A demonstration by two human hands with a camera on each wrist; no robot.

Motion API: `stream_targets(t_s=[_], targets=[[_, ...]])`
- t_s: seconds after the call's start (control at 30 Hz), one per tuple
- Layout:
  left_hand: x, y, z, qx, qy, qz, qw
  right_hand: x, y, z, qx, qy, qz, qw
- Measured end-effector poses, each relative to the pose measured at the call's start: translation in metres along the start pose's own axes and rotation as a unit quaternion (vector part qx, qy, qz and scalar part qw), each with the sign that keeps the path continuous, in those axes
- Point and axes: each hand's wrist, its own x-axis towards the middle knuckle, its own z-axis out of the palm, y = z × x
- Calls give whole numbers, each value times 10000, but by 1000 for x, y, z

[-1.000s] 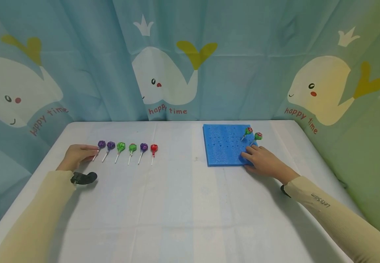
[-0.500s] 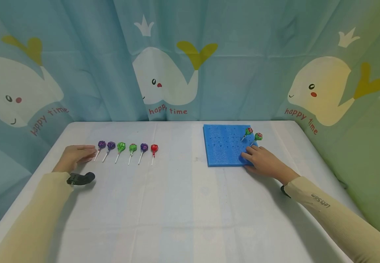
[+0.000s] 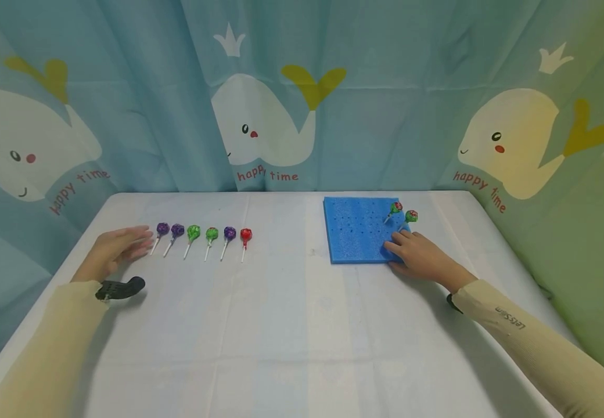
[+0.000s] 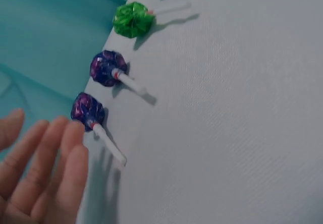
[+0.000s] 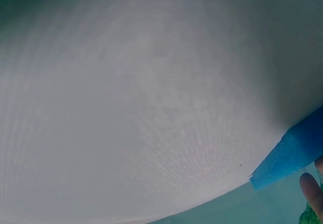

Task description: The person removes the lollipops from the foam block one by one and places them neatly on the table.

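At the left of the table in the head view, several wrapped lollipops lie in a row. My left hand (image 3: pixel 119 247) is beside the leftmost purple lollipop (image 3: pixel 162 229), its fingers loosely extended and holding nothing. The left wrist view shows the fingertips (image 4: pixel 75 133) close to that lollipop's head; whether they touch is unclear. On the right, my right hand (image 3: pixel 419 255) grips the front right corner of a blue foam board (image 3: pixel 354 232) dotted with holes. Two green-and-red lollipops, one farther back (image 3: pixel 396 207) and one nearer the hand (image 3: pixel 411 216), stand tilted in the board.
A second purple (image 3: pixel 178 230), a bright green (image 3: pixel 193 233), another green (image 3: pixel 211 234), a third purple (image 3: pixel 230 233) and a red lollipop (image 3: pixel 246 234) continue the row. White cloth covers the table (image 3: pixel 281 325). A whale-print curtain (image 3: pixel 385 133) hangs behind.
My left hand has drawn back to the left from the leftmost purple lollipop, and its fingers have spread. That lollipop stays on the table. The right hand holds its place on the board.
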Motion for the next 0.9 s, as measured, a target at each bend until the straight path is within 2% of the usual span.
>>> stream_targets(t_s=[0.13, 0.33, 0.4, 0.57, 0.8, 0.9], targets=[[0, 6, 5, -151, -40, 130, 9998, 0, 0, 0, -11, 106, -37, 9999], [0, 16, 16, -664, -251, 756, 9946, -1, 0, 2, -4, 186, -70, 9998], [0, 20, 22, -526, -307, 936, 9937, -1, 0, 1, 4, 164, -62, 9998], [0, 34, 40, -5, -385, 1159, 9925, -1, -1, -1, 18, 109, -39, 9999], [3, 52, 71, 5, -468, 1133, 9925, -2, -1, 0, -12, 205, -78, 9998], [3, 58, 84, 266, -477, 1132, 9921, -1, -1, 0, -7, 193, -89, 9998]])
